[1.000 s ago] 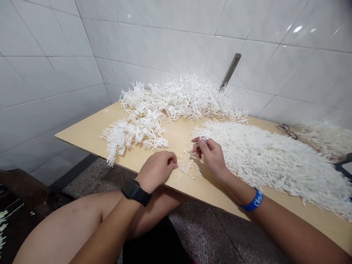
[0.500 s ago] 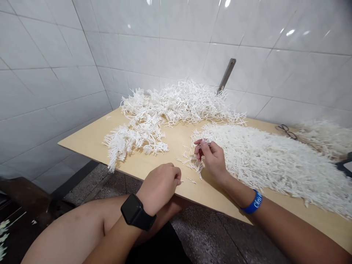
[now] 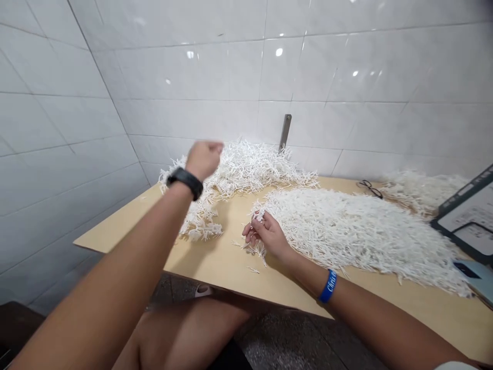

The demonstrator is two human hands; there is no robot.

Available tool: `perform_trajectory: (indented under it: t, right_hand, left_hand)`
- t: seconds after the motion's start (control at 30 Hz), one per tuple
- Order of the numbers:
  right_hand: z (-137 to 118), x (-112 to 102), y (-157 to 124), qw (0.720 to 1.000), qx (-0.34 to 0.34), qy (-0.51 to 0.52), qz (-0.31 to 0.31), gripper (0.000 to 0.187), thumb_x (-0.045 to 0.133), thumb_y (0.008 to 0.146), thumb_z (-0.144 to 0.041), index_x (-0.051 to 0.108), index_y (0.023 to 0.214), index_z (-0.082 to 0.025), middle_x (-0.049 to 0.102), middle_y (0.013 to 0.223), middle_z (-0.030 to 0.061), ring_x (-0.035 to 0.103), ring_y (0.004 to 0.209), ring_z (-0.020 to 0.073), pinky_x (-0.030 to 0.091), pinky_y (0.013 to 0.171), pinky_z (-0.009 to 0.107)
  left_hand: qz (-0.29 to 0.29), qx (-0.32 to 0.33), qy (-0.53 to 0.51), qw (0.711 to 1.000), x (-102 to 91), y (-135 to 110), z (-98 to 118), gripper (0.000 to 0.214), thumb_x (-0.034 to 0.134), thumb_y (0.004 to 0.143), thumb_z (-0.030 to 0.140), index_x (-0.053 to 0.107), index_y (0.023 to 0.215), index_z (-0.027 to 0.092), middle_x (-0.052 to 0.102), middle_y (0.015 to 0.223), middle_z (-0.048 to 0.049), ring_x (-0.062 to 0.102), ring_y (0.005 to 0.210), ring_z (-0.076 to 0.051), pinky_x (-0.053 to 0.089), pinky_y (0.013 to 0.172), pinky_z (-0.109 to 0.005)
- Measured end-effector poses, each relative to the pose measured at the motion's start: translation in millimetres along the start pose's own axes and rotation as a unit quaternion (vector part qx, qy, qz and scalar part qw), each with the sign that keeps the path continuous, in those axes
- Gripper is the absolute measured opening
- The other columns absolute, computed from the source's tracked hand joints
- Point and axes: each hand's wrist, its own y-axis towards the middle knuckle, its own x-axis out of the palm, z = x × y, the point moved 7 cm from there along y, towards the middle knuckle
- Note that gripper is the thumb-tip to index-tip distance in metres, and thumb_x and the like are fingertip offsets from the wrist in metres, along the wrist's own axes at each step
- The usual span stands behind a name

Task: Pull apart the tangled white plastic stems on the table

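My left hand (image 3: 204,158), with a black watch on the wrist, is raised above the wooden table (image 3: 215,267) over the tangled heap of white branched plastic pieces (image 3: 246,167) at the back left. Its fingers are curled closed and blurred; what they hold, if anything, is hidden. My right hand (image 3: 265,235), a blue wristband on its arm, rests on the table at the near left edge of the big pile of loose white sticks (image 3: 358,231). Its fingers are bent around a small bunch of those sticks.
White tiled walls close off the table's back and left. A metal bracket (image 3: 285,132) hangs on the back wall. Glasses (image 3: 370,188) lie behind the big pile, with another white heap (image 3: 419,187) beyond. A dark-framed board (image 3: 468,213) leans at right. My bare knee is under the table's front edge.
My left hand has risen from the table's front edge and swung up and back over the tangled heap. The right hand stays at the pile's edge. The view has turned rightward.
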Motion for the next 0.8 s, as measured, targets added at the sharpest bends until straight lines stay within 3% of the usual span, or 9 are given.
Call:
perform_trajectory:
  t: [0.1, 0.2, 0.23, 0.33, 0.43, 0.53, 0.67, 0.8]
  right_hand:
    - [7, 2, 0, 0.998, 0.050, 0.017, -0.032, 0.044, 0.066, 0.077, -0.056, 0.039, 0.081, -0.022, 0.068, 0.066, 0.0001, 0.061, 0.050, 0.0124, 0.044, 0.045, 0.022]
    - [11, 7, -2, 0.997, 0.061, -0.008, -0.055, 0.041, 0.066, 0.079, -0.054, 0.043, 0.085, -0.021, 0.066, 0.064, -0.0003, 0.061, 0.048, 0.0121, 0.043, 0.043, 0.021]
    - [12, 9, -3, 0.996, 0.060, -0.022, -0.066, 0.039, 0.065, 0.080, -0.054, 0.045, 0.086, -0.020, 0.066, 0.063, -0.0007, 0.060, 0.048, 0.0121, 0.044, 0.043, 0.022]
    - [14, 15, -7, 0.992, 0.050, -0.069, -0.095, 0.035, 0.061, 0.084, -0.051, 0.049, 0.087, -0.019, 0.062, 0.059, -0.0022, 0.059, 0.047, 0.0121, 0.045, 0.045, 0.023]
    - [9, 17, -10, 0.989, 0.029, -0.102, -0.107, 0.029, 0.058, 0.087, -0.046, 0.055, 0.083, -0.018, 0.063, 0.066, 0.0007, 0.061, 0.057, 0.0126, 0.049, 0.056, 0.026]
    - [3, 13, -10, 0.990, 0.020, -0.112, -0.089, 0.031, 0.057, 0.087, -0.047, 0.061, 0.081, -0.016, 0.063, 0.073, 0.0036, 0.061, 0.066, 0.0144, 0.050, 0.064, 0.029]
    - [-3, 6, -7, 0.984, 0.011, -0.170, -0.062, 0.032, 0.059, 0.086, -0.049, 0.061, 0.079, -0.018, 0.059, 0.064, 0.0007, 0.056, 0.062, 0.0141, 0.045, 0.063, 0.029]
    - [-10, 5, -9, 0.974, -0.019, -0.219, -0.061, 0.034, 0.055, 0.088, -0.048, 0.055, 0.071, -0.019, 0.055, 0.062, -0.0006, 0.051, 0.060, 0.0127, 0.041, 0.061, 0.028]
  left_hand:
    - [-0.034, -0.007, 0.009, 0.999, 22.3, -39, -30, 0.024, 0.057, 0.087, 0.034, 0.071, 0.080, 0.015, 0.070, 0.084, -0.0074, 0.063, 0.081, -0.020, 0.049, 0.080, -0.036]
    - [-0.093, -0.087, -0.119, 0.985, 48.6, -99, -70, 0.038, 0.054, 0.085, 0.051, 0.069, 0.092, 0.017, 0.070, 0.090, -0.0082, 0.064, 0.080, -0.020, 0.050, 0.068, -0.031]
    - [-0.136, -0.103, -0.174, 0.970, 60.5, -117, -78, 0.041, 0.052, 0.086, 0.054, 0.068, 0.094, 0.017, 0.070, 0.088, -0.0080, 0.064, 0.078, -0.019, 0.050, 0.068, -0.030]
    - [-0.207, -0.098, -0.267, 0.936, 82.5, -149, -81, 0.046, 0.047, 0.088, 0.056, 0.058, 0.067, 0.016, 0.059, 0.061, -0.0028, 0.058, 0.060, -0.015, 0.047, 0.064, -0.028]
    - [-0.184, -0.094, -0.292, 0.934, 81.7, -152, -82, 0.047, 0.049, 0.088, 0.052, 0.050, 0.058, 0.017, 0.052, 0.055, -0.0003, 0.053, 0.057, -0.013, 0.044, 0.064, -0.027]
    - [-0.171, -0.095, -0.296, 0.935, 75.4, -149, -88, 0.039, 0.053, 0.087, 0.047, 0.060, 0.068, 0.014, 0.061, 0.069, -0.0036, 0.055, 0.070, -0.015, 0.044, 0.072, -0.028]
    - [-0.163, -0.101, -0.291, 0.937, 72.8, -150, -99, 0.034, 0.055, 0.087, 0.044, 0.070, 0.086, 0.014, 0.069, 0.091, -0.0080, 0.060, 0.090, -0.020, 0.044, 0.085, -0.030]
    - [-0.115, -0.131, -0.285, 0.943, 70.6, -151, -107, 0.034, 0.057, 0.085, 0.044, 0.070, 0.084, 0.013, 0.068, 0.083, -0.0058, 0.060, 0.079, -0.017, 0.047, 0.075, -0.027]
